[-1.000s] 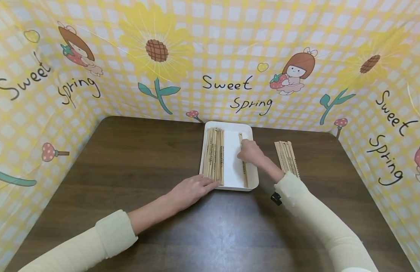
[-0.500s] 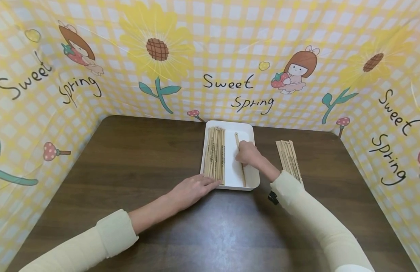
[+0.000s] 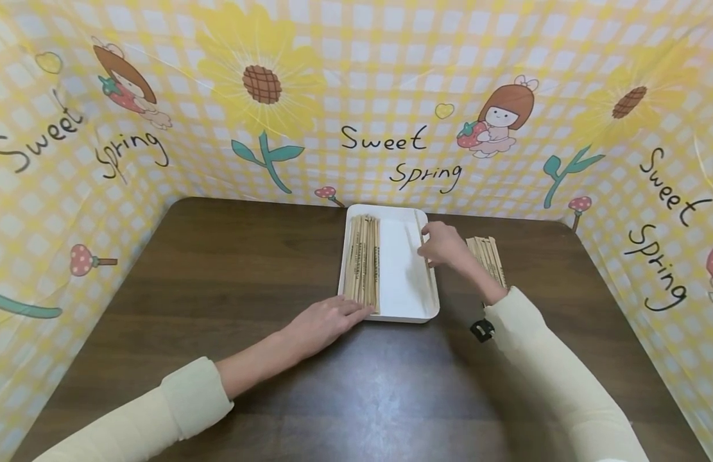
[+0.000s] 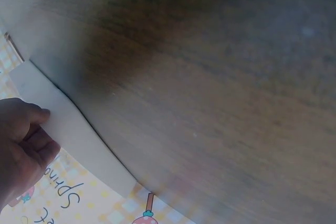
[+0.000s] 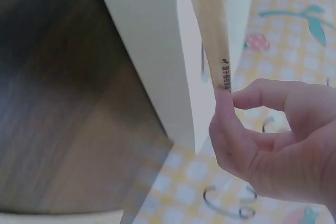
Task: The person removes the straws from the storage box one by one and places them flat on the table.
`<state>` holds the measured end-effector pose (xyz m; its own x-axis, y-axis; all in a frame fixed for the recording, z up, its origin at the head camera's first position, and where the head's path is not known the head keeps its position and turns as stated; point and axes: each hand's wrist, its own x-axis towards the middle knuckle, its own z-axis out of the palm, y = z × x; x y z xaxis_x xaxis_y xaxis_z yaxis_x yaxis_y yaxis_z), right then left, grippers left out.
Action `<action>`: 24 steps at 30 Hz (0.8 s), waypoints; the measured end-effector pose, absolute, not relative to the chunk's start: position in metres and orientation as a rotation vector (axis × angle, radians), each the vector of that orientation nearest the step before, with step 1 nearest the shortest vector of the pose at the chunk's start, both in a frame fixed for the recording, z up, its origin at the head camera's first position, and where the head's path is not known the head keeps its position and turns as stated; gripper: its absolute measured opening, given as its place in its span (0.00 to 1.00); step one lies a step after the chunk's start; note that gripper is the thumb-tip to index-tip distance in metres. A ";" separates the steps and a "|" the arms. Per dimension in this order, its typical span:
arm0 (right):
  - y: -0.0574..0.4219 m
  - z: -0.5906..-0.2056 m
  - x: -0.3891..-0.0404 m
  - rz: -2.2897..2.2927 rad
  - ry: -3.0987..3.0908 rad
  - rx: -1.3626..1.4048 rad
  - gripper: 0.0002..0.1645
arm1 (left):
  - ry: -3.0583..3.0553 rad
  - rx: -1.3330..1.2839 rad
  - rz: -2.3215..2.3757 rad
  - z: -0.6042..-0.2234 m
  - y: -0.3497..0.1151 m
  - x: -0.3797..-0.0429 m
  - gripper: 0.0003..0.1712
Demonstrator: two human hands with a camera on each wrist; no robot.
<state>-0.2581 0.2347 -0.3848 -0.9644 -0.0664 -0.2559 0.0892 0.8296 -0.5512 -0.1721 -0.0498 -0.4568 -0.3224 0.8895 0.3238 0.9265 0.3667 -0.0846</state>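
Stick in a paper wrapper (image 5: 217, 40) is now at the right wall of the white tray (image 3: 398, 282), held by the right hand (image 3: 447, 246); half a second ago it was further left, over the tray floor. That shift leaves bare floor between it and the bundle of wrapped sticks (image 3: 364, 263) along the left wall, so in the work at hand it seems to be at the border between tray and table (image 3: 235, 256), apart from the rest. Whether it touches the wall I cannot tell.

The wrapper looks tan, narrow and flattish, with small dark characters printed close to the pinched end. The right hand's grip is a pinch of thumb and finger on the wrapper.

The left hand (image 3: 327, 324) rests at the tray's near left corner, by the near ends of the bundle; whether its grip clasps the tray or only rests there I cannot tell. Right of the tray, a second bundle (image 3: 486, 255) lies on the table, partly hidden by the right arm. Far beyond hangs a yellow checked cloth (image 3: 379, 77).
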 end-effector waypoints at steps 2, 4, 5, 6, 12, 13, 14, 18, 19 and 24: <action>0.246 -0.382 -0.258 -0.860 2.758 0.028 0.32 | -2.328 -1.594 -0.160 -0.457 -0.051 -0.172 0.27; 0.259 -0.380 -0.256 -0.866 2.764 0.041 0.33 | -2.340 -1.590 -0.156 -0.457 -0.051 -0.172 0.27; 0.266 -0.379 -0.254 -0.844 2.768 0.055 0.33 | -2.345 -1.589 -0.157 -0.457 -0.051 -0.172 0.27; 0.273 -0.378 -0.252 -0.827 2.767 0.065 0.34 | -2.349 -1.589 -0.160 -0.456 -0.051 -0.172 0.27; 0.312 -0.378 -0.238 -0.772 2.739 0.142 0.34 | -2.345 -1.594 -0.170 -0.457 -0.051 -0.171 0.27; 0.318 -0.380 -0.236 -0.769 2.737 0.155 0.34 | -2.345 -1.593 -0.170 -0.457 -0.051 -0.171 0.27; 0.324 -0.381 -0.233 -0.768 2.739 0.167 0.33 | -2.346 -1.590 -0.164 -0.458 -0.051 -0.171 0.27; 0.345 -0.389 -0.225 -0.717 2.759 0.190 0.34 | -2.349 -1.589 -0.168 -0.458 -0.052 -0.171 0.28; 0.350 -0.390 -0.223 -0.708 2.765 0.198 0.34 | -2.352 -1.590 -0.170 -0.458 -0.052 -0.171 0.28; 0.368 -0.398 -0.214 -0.712 2.776 0.233 0.34 | -2.348 -1.595 -0.175 -0.457 -0.051 -0.171 0.27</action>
<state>-0.2138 0.3682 -0.3975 -0.9520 0.0889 -0.2930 0.2190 0.8665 -0.4486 -0.1713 -0.0508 -0.4569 -0.3410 0.8876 0.3096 0.9237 0.3776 -0.0649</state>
